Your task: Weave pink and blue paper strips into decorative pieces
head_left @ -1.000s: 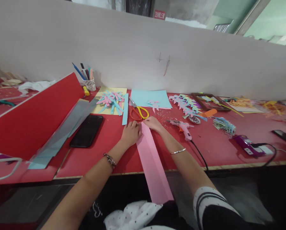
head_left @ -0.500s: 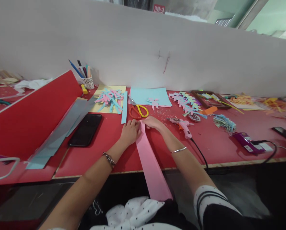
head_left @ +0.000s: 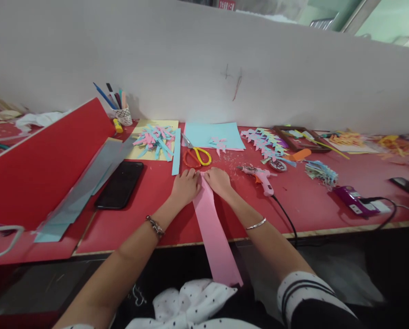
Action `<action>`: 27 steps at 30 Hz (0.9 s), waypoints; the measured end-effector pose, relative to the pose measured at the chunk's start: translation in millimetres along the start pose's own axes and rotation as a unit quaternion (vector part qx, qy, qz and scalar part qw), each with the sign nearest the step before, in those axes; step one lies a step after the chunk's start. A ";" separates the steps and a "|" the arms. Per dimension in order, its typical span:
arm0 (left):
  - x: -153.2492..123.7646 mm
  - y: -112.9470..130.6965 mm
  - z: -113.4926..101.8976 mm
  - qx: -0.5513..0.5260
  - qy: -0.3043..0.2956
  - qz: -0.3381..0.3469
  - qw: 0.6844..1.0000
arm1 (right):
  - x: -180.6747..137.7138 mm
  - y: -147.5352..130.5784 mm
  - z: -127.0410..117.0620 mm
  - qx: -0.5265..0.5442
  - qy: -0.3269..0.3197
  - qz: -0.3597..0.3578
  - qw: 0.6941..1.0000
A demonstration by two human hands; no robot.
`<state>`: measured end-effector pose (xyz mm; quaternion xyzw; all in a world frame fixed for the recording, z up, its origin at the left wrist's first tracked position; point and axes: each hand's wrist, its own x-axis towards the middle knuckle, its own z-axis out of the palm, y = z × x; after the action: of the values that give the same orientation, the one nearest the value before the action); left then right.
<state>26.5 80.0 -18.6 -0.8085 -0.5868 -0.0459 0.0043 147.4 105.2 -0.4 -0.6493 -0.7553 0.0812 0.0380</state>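
A long pink paper strip [head_left: 213, 233] runs from the red table over its front edge down to my lap. My left hand [head_left: 187, 186] grips the far end's left side with curled fingers. On the right side of that same end, my right hand [head_left: 218, 182] is closed on the paper, its fingertips partly hidden. Just beyond my hands lie scissors [head_left: 200, 157] with one yellow and one red handle loop. Beside them is a narrow light-blue paper strip [head_left: 176, 153].
A black phone [head_left: 119, 185] and grey-blue sheets [head_left: 67, 210] lie left. Cut strips [head_left: 156, 139] sit on yellow paper. A pink glue gun [head_left: 263, 178] with a cord lies right, near a purple power strip [head_left: 357, 201]. A pen cup [head_left: 124, 115] stands by the wall.
My right hand has turned so its knuckles face up, gripping the paper's end. The pink strip has shifted slightly and now lies flatter. The camera view has shifted a little.
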 end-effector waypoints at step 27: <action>-28.4 15.7 -1.8 -0.027 -0.002 0.040 0.999 | -19.4 20.4 -3.4 0.012 -0.008 0.000 1.000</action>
<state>32.6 48.0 -18.2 -0.8314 -0.5522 -0.0600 -0.0166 170.8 89.2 0.4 -0.6477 -0.7549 0.0953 0.0393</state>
